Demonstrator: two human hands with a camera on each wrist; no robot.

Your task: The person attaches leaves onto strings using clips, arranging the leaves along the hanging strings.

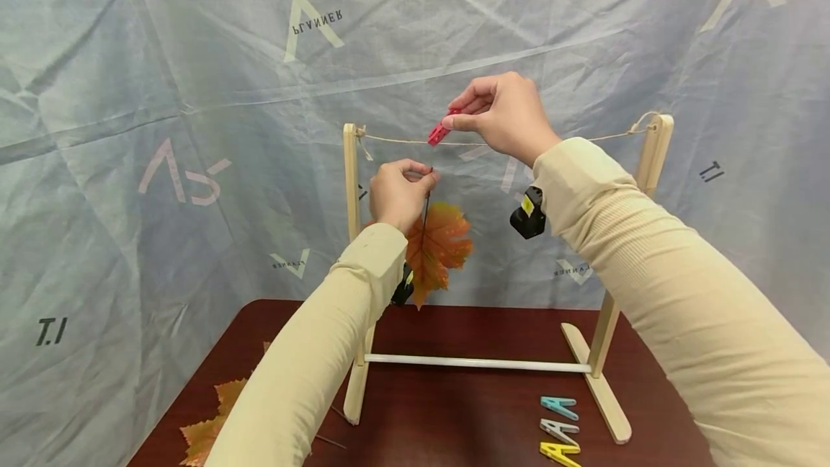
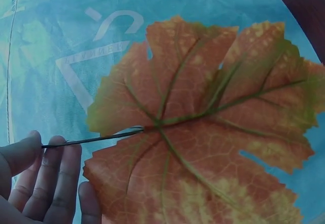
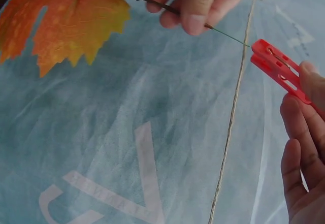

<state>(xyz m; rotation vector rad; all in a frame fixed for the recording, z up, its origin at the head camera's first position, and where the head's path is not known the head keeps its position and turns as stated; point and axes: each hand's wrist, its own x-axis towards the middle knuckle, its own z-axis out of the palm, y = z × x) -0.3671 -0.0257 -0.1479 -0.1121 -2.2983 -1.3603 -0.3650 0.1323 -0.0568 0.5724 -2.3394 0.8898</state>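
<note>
Between thumb and fingers my left hand (image 1: 403, 192) pinches the dark stem (image 2: 96, 138) of an orange autumn leaf (image 1: 437, 247), which hangs below the hand with its blade spread. The thin stem tip points up toward the twine (image 3: 229, 122) in the right wrist view. My right hand (image 1: 509, 115) pinches a red clothespin (image 3: 277, 69) by its handle ends. Its nose is right at the twine, beside the stem tip, and tilts down to the left in the head view.
A wooden frame (image 1: 656, 153) holds the twine between two posts, with a white rod (image 1: 476, 362) low across it. Blue (image 1: 559, 406), grey (image 1: 559, 429) and yellow clothespins (image 1: 559, 452) lie at the table's right. Another leaf (image 1: 202, 438) lies left, partly behind my left sleeve.
</note>
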